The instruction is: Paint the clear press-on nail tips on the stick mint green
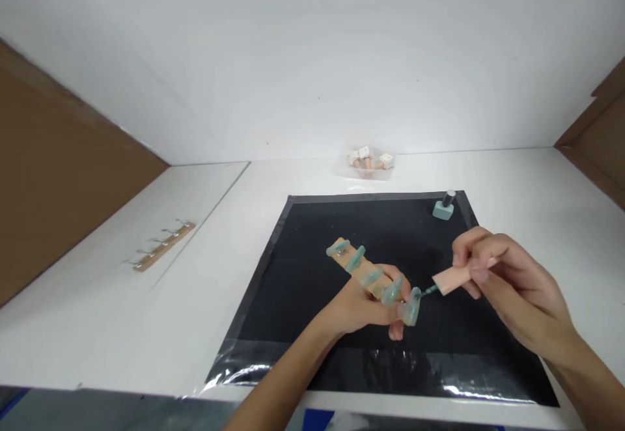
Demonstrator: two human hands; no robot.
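My left hand [374, 304] is closed around a wooden strip [359, 267] that bears several green, glossy false nails [355, 258]. The strip slants down to the right above a black mat [303, 301]. Between the fingers of my right hand [508, 281] is a pinkish, flat-sided polish brush handle [454, 278]. Its thin green tip meets or nearly meets the lowest false nail [413, 307], beside my left fingertips. A green polish bottle with a dark, silver-topped cap [443, 208] stands upright on the mat's back right part.
At the back, a clear plastic box [370, 172] holds several pinkish-handled, white-ended pieces. A second wooden strip with metal clips [163, 247] lies on the white table [205, 327] at the left. Brown panels flank both sides, and a white wall rises behind.
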